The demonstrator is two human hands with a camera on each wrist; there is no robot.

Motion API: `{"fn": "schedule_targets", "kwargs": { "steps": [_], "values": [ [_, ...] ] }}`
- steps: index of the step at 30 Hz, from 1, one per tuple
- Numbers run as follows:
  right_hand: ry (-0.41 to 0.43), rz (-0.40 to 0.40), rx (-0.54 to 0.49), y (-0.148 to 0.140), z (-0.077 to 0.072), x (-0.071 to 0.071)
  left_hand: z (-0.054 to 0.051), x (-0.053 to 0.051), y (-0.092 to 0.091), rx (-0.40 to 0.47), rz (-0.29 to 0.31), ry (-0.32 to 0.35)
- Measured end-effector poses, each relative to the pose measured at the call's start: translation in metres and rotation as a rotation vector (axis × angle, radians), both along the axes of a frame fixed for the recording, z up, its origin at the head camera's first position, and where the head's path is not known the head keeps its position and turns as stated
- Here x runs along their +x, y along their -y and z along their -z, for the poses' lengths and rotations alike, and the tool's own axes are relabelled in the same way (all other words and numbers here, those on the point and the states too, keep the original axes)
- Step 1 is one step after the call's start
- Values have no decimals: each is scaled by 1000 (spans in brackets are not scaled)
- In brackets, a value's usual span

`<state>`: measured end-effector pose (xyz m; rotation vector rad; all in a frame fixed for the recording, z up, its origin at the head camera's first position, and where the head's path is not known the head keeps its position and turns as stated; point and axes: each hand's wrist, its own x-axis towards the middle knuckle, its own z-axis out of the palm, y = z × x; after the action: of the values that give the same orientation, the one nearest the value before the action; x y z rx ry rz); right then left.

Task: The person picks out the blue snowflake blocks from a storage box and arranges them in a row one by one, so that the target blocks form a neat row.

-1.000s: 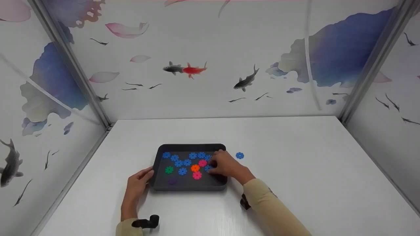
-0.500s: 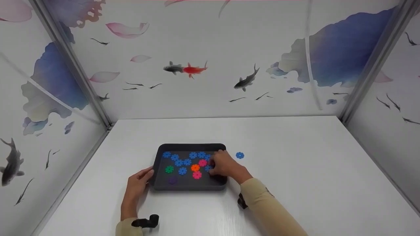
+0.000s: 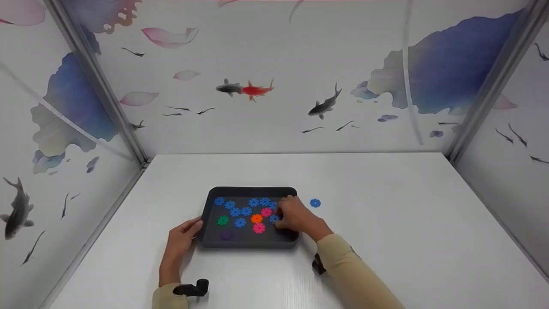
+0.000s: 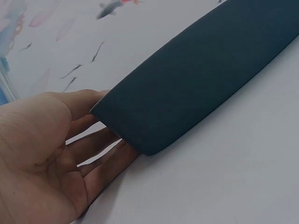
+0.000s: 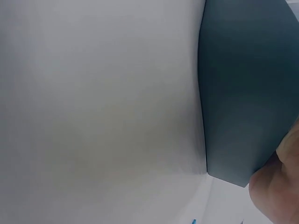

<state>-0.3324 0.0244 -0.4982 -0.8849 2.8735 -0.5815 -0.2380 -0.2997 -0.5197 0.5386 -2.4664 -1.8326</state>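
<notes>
A dark grey tray [image 3: 248, 245] holds several flat, notched plastic snowflake discs, mostly blue. Among them lie a green disc [image 3: 222, 220], an orange disc [image 3: 256, 219], a pink disc [image 3: 258, 228] and a dark purple disc [image 3: 227, 234]. My left hand [image 3: 180, 242] grips the tray's left side, thumb on the rim and fingers spread along the wall in the left wrist view. Inside the tray's right end, my right hand [image 3: 296, 214] has curled fingers and pinches at a blue disc [image 3: 274, 219], partly hidden by the fingertips. The right wrist view mainly shows the tray's outer wall.
One more blue disc [image 3: 315, 203] lies on the white table [image 3: 386, 223], just right of the tray. Printed walls with fish and petals enclose the table at the back and both sides. Each wrist wears a black camera mount [image 3: 192, 288].
My right thumb has drawn a little nearer the other fingers at the blue disc. The left hand, the tray and the other discs keep their places; the head view shifts slightly.
</notes>
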Motion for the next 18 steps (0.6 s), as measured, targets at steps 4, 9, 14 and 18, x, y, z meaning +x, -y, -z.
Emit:
{"fn": "schedule_targets", "kwargs": {
  "steps": [4, 9, 14, 18],
  "values": [
    [17, 4, 0, 0, -1, 0, 0, 0, -1, -1, -4, 8],
    [19, -3, -24, -1, 0, 0, 1, -1, -1, -7, -1, 5],
    [37, 5, -49, -2, 3, 1, 1, 0, -1, 2, 3, 14],
    [55, 19, -68, -1, 1, -1, -1, 0, 0, 14, 6, 17]
  ]
}}
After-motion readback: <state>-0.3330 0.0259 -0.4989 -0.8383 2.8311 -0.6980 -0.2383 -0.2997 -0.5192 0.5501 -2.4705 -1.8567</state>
